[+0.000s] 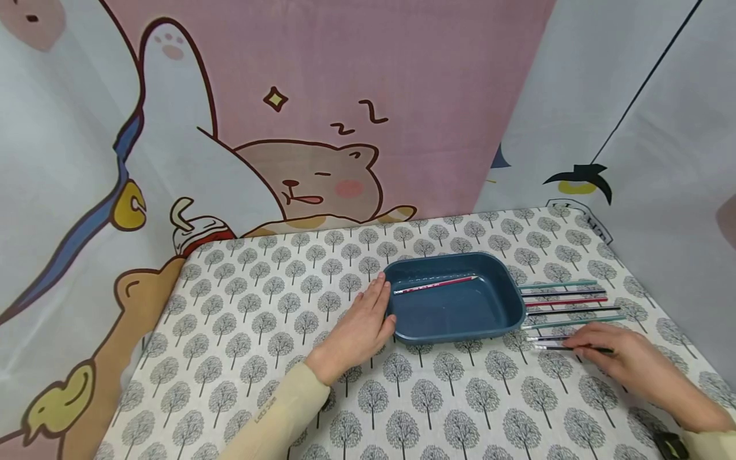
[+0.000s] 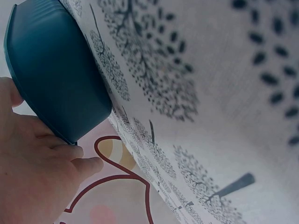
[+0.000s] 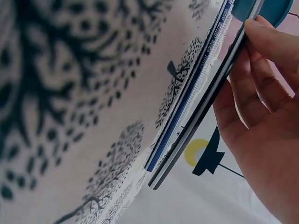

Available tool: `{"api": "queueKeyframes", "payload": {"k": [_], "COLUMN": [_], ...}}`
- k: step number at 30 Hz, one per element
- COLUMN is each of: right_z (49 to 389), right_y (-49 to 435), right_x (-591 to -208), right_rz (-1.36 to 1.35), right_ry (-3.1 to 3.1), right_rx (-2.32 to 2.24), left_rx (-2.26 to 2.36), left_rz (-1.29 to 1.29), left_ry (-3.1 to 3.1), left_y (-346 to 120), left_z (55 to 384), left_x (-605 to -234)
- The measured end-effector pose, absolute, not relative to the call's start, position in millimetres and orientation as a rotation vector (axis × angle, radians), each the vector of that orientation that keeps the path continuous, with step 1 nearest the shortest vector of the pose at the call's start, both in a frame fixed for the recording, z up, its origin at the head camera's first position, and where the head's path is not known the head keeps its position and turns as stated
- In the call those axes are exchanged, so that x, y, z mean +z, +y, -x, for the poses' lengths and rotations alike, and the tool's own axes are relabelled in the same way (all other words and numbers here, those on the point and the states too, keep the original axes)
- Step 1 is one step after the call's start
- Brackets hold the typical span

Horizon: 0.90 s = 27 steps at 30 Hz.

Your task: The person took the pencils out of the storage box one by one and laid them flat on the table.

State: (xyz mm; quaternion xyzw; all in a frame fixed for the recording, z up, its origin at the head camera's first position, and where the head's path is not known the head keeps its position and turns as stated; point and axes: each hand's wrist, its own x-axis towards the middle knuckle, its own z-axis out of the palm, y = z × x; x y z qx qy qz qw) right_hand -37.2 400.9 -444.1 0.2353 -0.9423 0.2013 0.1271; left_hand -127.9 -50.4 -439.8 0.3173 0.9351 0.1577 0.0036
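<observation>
A blue plastic tray [image 1: 454, 335] stands on the table, with one red pencil [image 1: 434, 285] inside it, leaning toward the far wall. My left hand [image 1: 359, 326] rests on the tray's left rim, fingers stretched along it and the thumb near the front corner. To the right of the tray, my right hand [image 1: 618, 351] pinches a black pencil [image 3: 205, 109] between thumb and fingertips. Beside that pencil lies a dark blue one [image 3: 187, 88], close to it in the right wrist view.
Several more pencils lie side by side right of the tray: a red pencil [image 1: 566, 301], a black pencil [image 1: 575, 311] and teal ones such as this teal pencil [image 1: 558, 284]. A tree-print cloth [image 1: 276, 313] covers the table. Cartoon-printed curtains [image 1: 431, 128] hang behind.
</observation>
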Motion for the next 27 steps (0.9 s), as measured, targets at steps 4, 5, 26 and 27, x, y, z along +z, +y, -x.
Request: {"api": "queueKeyframes", "payload": {"k": [4,5,26,27], "right_z": [38,38,44,44], "right_y": [403,403,401,401], "right_x": [-446,-447,-455,-455], "right_rz": [-0.701,-0.709,-0.739,-0.750], "right_ry": [-2.746,-2.744,-2.758,-2.755], "right_rx": [0.588,0.588,0.509,0.515], "left_rx": [0.492,0.491,0.480,0.481], "left_rz": [-1.006,-1.010,-1.010,-1.010], "left_ry": [2.935,2.938,2.933,2.933], "left_y": [-51,-51,-51,-51], "left_z": [128,128,128,127], "left_x": [-440,-440,-440,-440]}}
